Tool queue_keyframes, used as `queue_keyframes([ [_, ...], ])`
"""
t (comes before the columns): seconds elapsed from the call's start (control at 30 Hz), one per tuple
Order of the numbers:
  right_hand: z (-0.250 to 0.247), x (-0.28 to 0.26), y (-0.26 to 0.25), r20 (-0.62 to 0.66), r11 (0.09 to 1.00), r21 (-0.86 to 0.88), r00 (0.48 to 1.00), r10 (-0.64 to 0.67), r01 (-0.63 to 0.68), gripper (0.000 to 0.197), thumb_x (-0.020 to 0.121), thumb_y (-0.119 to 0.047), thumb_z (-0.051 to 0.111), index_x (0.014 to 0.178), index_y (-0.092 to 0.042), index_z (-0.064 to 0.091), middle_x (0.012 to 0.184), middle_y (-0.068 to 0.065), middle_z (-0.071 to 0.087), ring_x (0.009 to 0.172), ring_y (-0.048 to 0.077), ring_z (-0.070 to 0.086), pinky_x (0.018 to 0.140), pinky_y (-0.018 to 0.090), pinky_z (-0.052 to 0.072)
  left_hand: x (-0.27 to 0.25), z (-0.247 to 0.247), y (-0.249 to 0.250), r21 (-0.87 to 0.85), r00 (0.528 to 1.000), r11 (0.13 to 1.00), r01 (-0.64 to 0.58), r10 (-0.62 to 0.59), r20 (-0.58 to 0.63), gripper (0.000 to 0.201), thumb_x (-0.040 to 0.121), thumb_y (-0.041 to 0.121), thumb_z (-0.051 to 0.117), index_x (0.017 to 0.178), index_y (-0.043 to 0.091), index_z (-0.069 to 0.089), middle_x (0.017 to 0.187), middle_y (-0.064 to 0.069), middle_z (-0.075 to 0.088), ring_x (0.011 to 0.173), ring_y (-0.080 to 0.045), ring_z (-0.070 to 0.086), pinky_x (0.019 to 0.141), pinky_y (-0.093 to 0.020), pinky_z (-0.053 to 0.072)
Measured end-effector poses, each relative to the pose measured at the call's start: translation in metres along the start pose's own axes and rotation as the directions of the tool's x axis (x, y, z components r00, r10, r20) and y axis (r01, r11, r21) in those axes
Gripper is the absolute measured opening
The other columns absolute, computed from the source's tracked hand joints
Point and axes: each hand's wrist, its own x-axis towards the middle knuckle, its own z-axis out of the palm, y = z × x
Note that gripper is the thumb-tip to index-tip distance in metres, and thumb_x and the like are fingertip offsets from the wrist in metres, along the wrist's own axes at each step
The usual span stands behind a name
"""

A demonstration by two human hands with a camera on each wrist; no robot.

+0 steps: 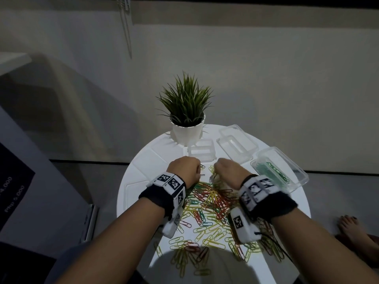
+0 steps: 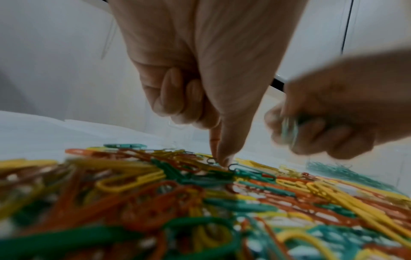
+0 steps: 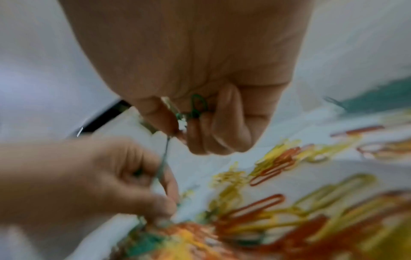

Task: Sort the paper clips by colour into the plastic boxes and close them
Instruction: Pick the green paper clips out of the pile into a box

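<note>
On a small round white tabletop (image 1: 143,160), a loose heap of paper clips (image 1: 207,203) in yellow, orange-red and green lies spread between a person's two forearms. The left hand (image 1: 183,169) has its outer fingers curled into the palm while thumb and forefinger reach down to the pile; the left wrist view shows those fingertips (image 2: 224,161) touching the tangle beside a green clip (image 2: 244,171), but whether they have yet pinched one I cannot tell. The right hand (image 1: 226,173) is closed in a grip on a small bunch of green clips (image 3: 196,105), with a thin wire end trailing below the fist.

Beyond the hands stand clear plastic boxes: a small open one (image 1: 202,153), a second open one (image 1: 238,143), and at far right a box (image 1: 281,171) already holding green clips. A potted plant (image 1: 187,111) sits at the back edge.

The clips look very light, stiff and smooth-coated, so they probably slip easily and hook into one another. A single clip is likely best taken by its rounded end with the fingertips and lifted slowly, so that snagged neighbours drop free. The boxes appear thin and light, and would probably slide if pushed.
</note>
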Motion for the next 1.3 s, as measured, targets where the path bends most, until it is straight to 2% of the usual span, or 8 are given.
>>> queue_keyframes([
  [0.03,-0.007,-0.005,0.002,0.02,0.956,0.292,1.0,0.012,-0.017,0.032,0.095,-0.01,0.036,0.065,-0.019,0.031,0.07,0.007,0.04,0.057,0.016,0.035,0.052,0.028,0.03,-0.001,0.001,0.0,0.017,1.0,1.0,-0.003,0.003,0.005,0.008,0.087,0.022,0.054,0.085,0.021,0.062,0.093,0.0,0.065,0.088,-0.022,0.06,0.074,-0.03,0.047],
  [0.1,-0.015,-0.014,0.011,0.03,0.438,0.898,0.999,0.027,-0.039,0.024,0.087,-0.01,0.03,0.064,-0.016,0.036,0.061,0.004,0.031,0.045,0.012,0.027,0.04,0.016,0.021,-0.001,0.004,-0.003,-0.098,0.999,0.995,0.019,-0.014,0.052,0.009,0.089,0.023,0.049,0.082,0.019,0.053,0.089,-0.001,0.065,0.085,-0.021,0.061,0.075,-0.033,0.048],
  [0.17,-0.021,-0.021,0.018,0.02,0.099,0.995,1.0,0.023,-0.022,0.024,0.086,-0.015,0.027,0.068,-0.012,0.043,0.06,0.006,0.037,0.046,0.013,0.031,0.037,0.013,0.022,-0.005,0.0,-0.005,-0.467,0.991,0.878,0.107,-0.057,0.121,0.018,0.093,0.024,0.043,0.076,0.017,0.043,0.079,0.001,0.062,0.071,-0.011,0.059,0.069,-0.03,0.046],
  [0.3,-0.017,-0.018,0.019,0.068,0.15,0.985,0.995,0.078,-0.079,0.032,0.096,-0.028,0.041,0.068,-0.014,0.043,0.059,0.005,0.044,0.049,0.014,0.037,0.031,0.017,0.028,-0.017,-0.017,-0.003,-0.952,0.952,0.034,0.306,-0.022,0.305,0.025,0.089,0.017,0.029,0.064,0.019,0.03,0.052,0.003,0.025,0.034,-0.007,0.02,0.035,-0.015,0.016],
  [0.4,-0.008,-0.006,0.012,0.038,0.492,0.866,0.993,0.108,-0.087,0.031,0.097,-0.028,0.05,0.07,-0.014,0.044,0.059,0.003,0.045,0.044,0.011,0.037,0.033,0.018,0.029,-0.021,-0.025,-0.008,-0.925,0.961,-0.261,0.275,0.046,0.273,0.025,0.089,0.024,0.028,0.065,0.018,0.032,0.051,0.004,0.022,0.034,-0.007,0.015,0.035,-0.012,0.01],
  [0.53,0.004,0.015,-0.004,-0.218,0.983,0.159,0.974,-0.058,0.094,0.024,0.096,-0.026,0.048,0.081,-0.016,0.065,0.079,0.004,0.063,0.067,0.017,0.057,0.058,0.023,0.041,-0.025,-0.026,-0.016,-0.964,0.966,-0.098,0.248,-0.044,0.254,0.032,0.099,0.022,0.03,0.068,0.016,0.037,0.051,0.004,0.026,0.035,-0.006,0.017,0.031,-0.015,0.014],
  [0.8,0.018,0.033,-0.027,-0.168,0.914,-0.404,0.985,-0.037,-0.034,0.023,0.09,-0.014,0.053,0.11,-0.015,0.064,0.111,0.008,0.065,0.099,0.028,0.063,0.081,0.034,0.051,-0.021,-0.014,-0.039,-0.379,0.985,0.914,0.145,-0.169,-0.029,0.024,0.098,0.026,0.043,0.092,0.014,0.063,0.093,-0.002,0.065,0.083,-0.018,0.057,0.073,-0.03,0.045],
  [1.3,0.013,0.017,-0.015,-0.013,0.921,-0.376,0.995,0.1,-0.098,0.022,0.09,-0.024,0.052,0.075,-0.008,0.05,0.077,0.003,0.056,0.088,0.026,0.059,0.069,0.028,0.043,0.005,-0.008,-0.025,-0.218,0.986,0.961,0.169,-0.163,0.048,0.009,0.084,0.024,0.066,0.079,0.023,0.06,0.088,0.006,0.063,0.086,-0.016,0.057,0.073,-0.027,0.043],
])
